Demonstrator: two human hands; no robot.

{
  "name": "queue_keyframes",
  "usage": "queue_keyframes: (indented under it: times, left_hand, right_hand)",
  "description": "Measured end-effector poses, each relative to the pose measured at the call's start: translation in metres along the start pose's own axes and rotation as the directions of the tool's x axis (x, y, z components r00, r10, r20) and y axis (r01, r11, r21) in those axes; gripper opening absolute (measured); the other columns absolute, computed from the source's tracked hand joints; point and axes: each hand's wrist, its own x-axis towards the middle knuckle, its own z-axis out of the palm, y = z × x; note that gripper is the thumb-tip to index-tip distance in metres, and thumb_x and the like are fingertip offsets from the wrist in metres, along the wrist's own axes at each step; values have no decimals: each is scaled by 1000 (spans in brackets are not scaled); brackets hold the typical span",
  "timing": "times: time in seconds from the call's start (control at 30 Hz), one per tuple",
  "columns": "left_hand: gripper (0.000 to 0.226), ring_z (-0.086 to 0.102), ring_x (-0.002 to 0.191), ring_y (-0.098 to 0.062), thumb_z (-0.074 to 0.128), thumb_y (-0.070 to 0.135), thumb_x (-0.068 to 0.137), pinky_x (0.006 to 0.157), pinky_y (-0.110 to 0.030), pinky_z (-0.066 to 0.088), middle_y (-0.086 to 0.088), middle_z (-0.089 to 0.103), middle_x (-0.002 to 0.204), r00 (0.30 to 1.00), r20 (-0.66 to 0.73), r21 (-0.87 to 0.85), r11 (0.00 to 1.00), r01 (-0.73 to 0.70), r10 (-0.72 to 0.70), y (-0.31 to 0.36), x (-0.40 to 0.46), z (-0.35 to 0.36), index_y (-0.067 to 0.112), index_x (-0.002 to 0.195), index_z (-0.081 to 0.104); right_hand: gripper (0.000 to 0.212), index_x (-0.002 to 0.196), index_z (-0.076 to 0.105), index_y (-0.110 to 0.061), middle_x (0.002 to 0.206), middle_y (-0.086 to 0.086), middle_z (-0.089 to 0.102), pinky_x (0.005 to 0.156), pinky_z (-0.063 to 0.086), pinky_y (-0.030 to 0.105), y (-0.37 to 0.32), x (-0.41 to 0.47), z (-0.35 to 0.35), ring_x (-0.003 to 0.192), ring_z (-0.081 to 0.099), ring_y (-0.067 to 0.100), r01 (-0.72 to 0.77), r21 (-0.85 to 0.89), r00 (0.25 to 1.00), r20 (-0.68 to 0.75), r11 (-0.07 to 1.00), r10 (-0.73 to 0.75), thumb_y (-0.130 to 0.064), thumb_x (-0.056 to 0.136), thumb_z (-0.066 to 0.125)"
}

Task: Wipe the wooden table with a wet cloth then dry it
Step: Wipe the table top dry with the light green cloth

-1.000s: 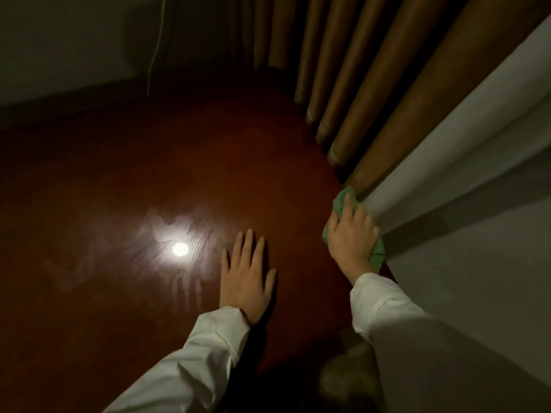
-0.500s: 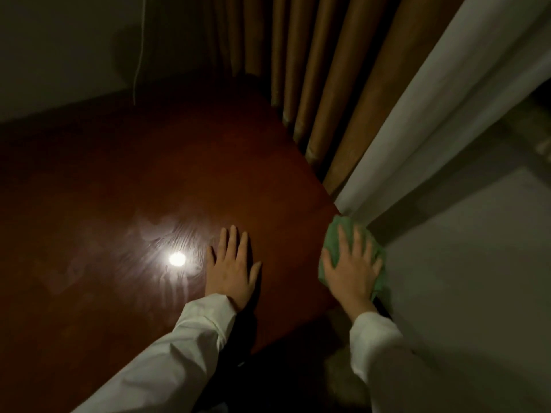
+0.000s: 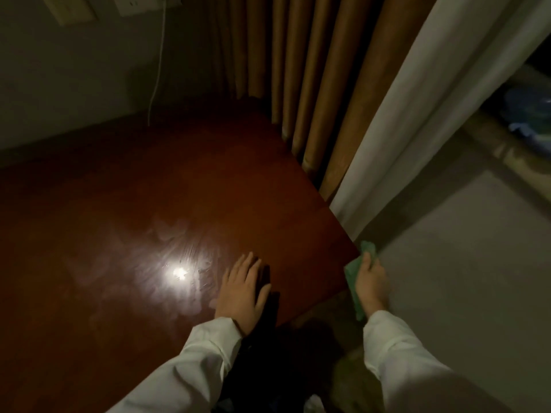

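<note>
The dark red-brown wooden table [image 3: 125,222] fills the left and middle of the view, with wet streaks shining around a bright light reflection [image 3: 179,272]. My left hand [image 3: 243,290] lies flat on the tabletop near the front edge, fingers straight. My right hand [image 3: 372,283] grips a green cloth [image 3: 353,278] at the table's right front corner, just off the edge. The cloth hangs down below the hand.
Brown curtains [image 3: 316,84] and a white curtain [image 3: 417,114] hang along the table's right side. A grey wall with a socket plate [image 3: 140,4] and a white cable [image 3: 158,70] stands behind. Grey floor [image 3: 462,263] lies to the right, with blue objects [image 3: 527,114] far right.
My right hand slid the green cloth back along the right edge toward me and off the corner, now gripping it. My left hand stayed flat on the table.
</note>
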Motion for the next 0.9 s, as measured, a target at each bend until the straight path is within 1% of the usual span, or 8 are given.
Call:
queue_keyframes:
  times: [0.07, 0.2, 0.4, 0.53, 0.6, 0.67, 0.77, 0.9]
  left_hand:
    - [48, 55, 102, -26, 32, 48, 90, 86, -29, 39, -7, 61, 104, 998, 65, -142, 989, 29, -20, 15, 3, -6, 11, 101, 60]
    - [35, 51, 60, -20, 42, 23, 97, 62, -30, 32, 1, 49, 60, 993, 77, -419, 900, 117, -94, 52, 12, -18, 17, 63, 43]
    - [32, 49, 52, -4, 40, -4, 89, 55, -20, 33, 6, 53, 59, 971, 0, -529, 824, 204, -240, 45, -4, -33, 23, 73, 44]
    - [26, 55, 90, -17, 52, -6, 83, 74, -14, 35, -2, 59, 99, 911, -82, -459, 826, 326, -405, -4, -43, -42, 13, 100, 55]
    - [28, 53, 106, -24, 55, -1, 84, 85, -17, 35, -10, 58, 112, 865, -163, -360, 845, 396, -475, -34, -73, -49, 5, 111, 58]
    - [30, 54, 107, -36, 60, 2, 81, 89, -33, 42, -18, 59, 115, 818, -235, -210, 850, 484, -524, -63, -105, -52, 0, 111, 61]
    - [45, 43, 125, -36, 60, 13, 83, 101, -41, 34, -19, 45, 137, 743, -232, -37, 769, 639, -628, -92, -145, -58, 4, 126, 51]
    - [56, 2, 143, -20, 39, 34, 95, 113, -39, 10, -2, 6, 156, 626, -178, 11, 634, 773, -759, -118, -177, -63, 19, 145, 19]
  right_hand:
    - [45, 136, 44, -4, 131, 23, 52, 95, 38, 39, -7, -20, 0, 117, 50, 37, 80, 120, 996, 27, 990, -84, -31, 102, 29]
    - [43, 137, 45, -10, 129, 13, 55, 92, 38, 29, -29, -57, -5, 117, 52, 29, 189, 275, 961, 148, 943, -236, -30, 102, 31]
    - [42, 136, 46, -13, 128, 6, 56, 98, 42, 32, -56, -94, 6, 118, 52, 21, 341, 329, 807, 378, 881, -453, -32, 101, 31]
    - [50, 145, 32, -13, 148, 3, 35, 113, 24, 37, -57, -105, 38, 139, 28, 21, 550, 208, 692, 428, 808, -581, -37, 101, 29]
    - [62, 148, 24, -22, 155, -2, 20, 116, 11, 44, -56, -124, 66, 144, 11, 19, 760, 20, 524, 572, 649, -632, -52, 95, 13]
    - [68, 144, 32, -35, 152, -6, 29, 106, 21, 64, -52, -152, 90, 142, 22, 26, 942, -137, 307, 725, 308, -616, -58, 87, 3]
    - [52, 129, 47, -40, 137, -2, 50, 88, 35, 70, -32, -185, 129, 127, 41, 34, 988, -127, 60, 841, -89, -538, -54, 84, 28]
    - [59, 134, 38, -39, 140, -2, 48, 95, 31, 68, -58, -185, 159, 131, 31, 32, 964, -37, -92, 884, -264, -459, -62, 79, 33]
